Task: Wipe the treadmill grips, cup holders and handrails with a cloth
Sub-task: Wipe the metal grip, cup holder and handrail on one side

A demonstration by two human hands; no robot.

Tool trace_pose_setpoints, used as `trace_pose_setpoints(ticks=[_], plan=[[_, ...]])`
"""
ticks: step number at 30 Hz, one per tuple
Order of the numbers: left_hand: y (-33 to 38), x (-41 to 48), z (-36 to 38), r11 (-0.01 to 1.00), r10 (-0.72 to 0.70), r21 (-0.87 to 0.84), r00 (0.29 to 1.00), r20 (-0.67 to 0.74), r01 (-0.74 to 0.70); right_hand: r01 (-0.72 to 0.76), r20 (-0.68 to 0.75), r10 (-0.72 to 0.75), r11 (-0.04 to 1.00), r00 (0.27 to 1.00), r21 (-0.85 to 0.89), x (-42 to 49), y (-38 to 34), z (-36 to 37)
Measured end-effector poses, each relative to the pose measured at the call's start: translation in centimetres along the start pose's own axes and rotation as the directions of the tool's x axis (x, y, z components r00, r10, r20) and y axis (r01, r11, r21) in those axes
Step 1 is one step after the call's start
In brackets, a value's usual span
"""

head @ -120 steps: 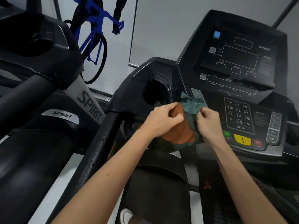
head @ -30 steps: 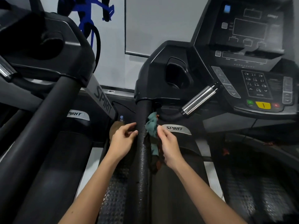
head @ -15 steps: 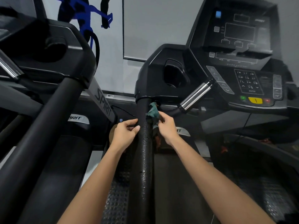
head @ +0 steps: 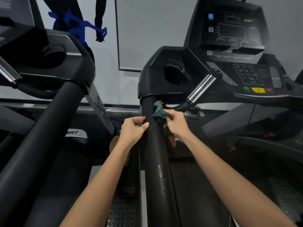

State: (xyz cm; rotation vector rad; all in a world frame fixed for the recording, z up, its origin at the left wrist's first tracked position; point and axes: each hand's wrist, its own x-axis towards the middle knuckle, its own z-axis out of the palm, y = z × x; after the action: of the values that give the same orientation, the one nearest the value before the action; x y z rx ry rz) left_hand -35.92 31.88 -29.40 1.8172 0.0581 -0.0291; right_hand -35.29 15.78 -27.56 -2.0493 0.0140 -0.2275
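Note:
A black foam handrail (head: 158, 161) of the treadmill runs from the bottom middle up to the console housing, with wet drops on it. A teal and orange cloth (head: 158, 111) is looped under the rail near its top. My right hand (head: 176, 124) pinches the cloth's teal end on the rail's right side, and an orange end hangs below it. On the rail's left side my left hand (head: 133, 129) pinches the cloth's other end, mostly hidden behind the rail. Above sit the cup holder (head: 176, 74) and a chrome pulse grip (head: 202, 88).
The console (head: 232, 38) with keypad and yellow button stands at the upper right. A second treadmill's thick black handrail (head: 41, 141) and console (head: 49, 54) fill the left side. Between the machines lies a studded floor mat (head: 124, 202). The belt (head: 205, 185) is at the lower right.
Four seconds ago both hands held the cloth at the console by the cup holder. They since moved down to the handrail and over the last second slid the cloth up towards the rail's top.

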Motion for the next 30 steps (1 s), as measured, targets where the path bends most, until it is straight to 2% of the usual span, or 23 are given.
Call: trace_pose_setpoints(ticks=[7,13,16,18,21,23,26,30], plan=[[-0.8,1.2,-1.1,0.992,0.121,-0.058,0.988,0.091,-0.116,0.050,-0.035,-0.047,0.997,0.998,0.065,-1.3,0.0,0.3],[-1.4,1.7,-1.2,0.979,0.202,-0.068,0.970,0.133,-0.194,0.112,0.044,-0.116,0.990,0.992,0.083,-8.2,0.5,-1.8],[-1.5,1.6,-1.2,0.968,0.243,-0.099,0.960,0.142,-0.231,0.121,-0.007,-0.121,0.990,0.993,0.076,-6.8,0.4,-1.0],[-1.4,1.5,-1.4,0.963,0.263,-0.104,0.954,0.144,-0.249,0.120,-0.027,-0.120,0.993,0.992,0.001,-4.5,-0.4,-0.3],[-0.9,1.9,-1.4,0.966,0.244,-0.139,0.947,0.209,-0.218,0.147,0.019,-0.146,0.980,0.989,-0.130,-0.7,-2.5,0.5],[-0.6,2.2,-1.6,0.969,0.223,-0.167,0.941,0.255,-0.184,0.142,0.047,-0.136,0.979,0.990,-0.146,1.0,-3.7,1.1],[-0.6,2.7,-1.7,0.972,0.194,-0.185,0.935,0.296,-0.144,0.153,0.013,-0.153,0.971,0.988,-0.185,2.3,-3.8,1.3],[-1.2,3.4,-1.5,0.969,0.148,-0.236,0.931,0.335,-0.069,0.156,0.003,-0.159,0.965,0.987,-0.213,0.5,-2.2,-0.1]])
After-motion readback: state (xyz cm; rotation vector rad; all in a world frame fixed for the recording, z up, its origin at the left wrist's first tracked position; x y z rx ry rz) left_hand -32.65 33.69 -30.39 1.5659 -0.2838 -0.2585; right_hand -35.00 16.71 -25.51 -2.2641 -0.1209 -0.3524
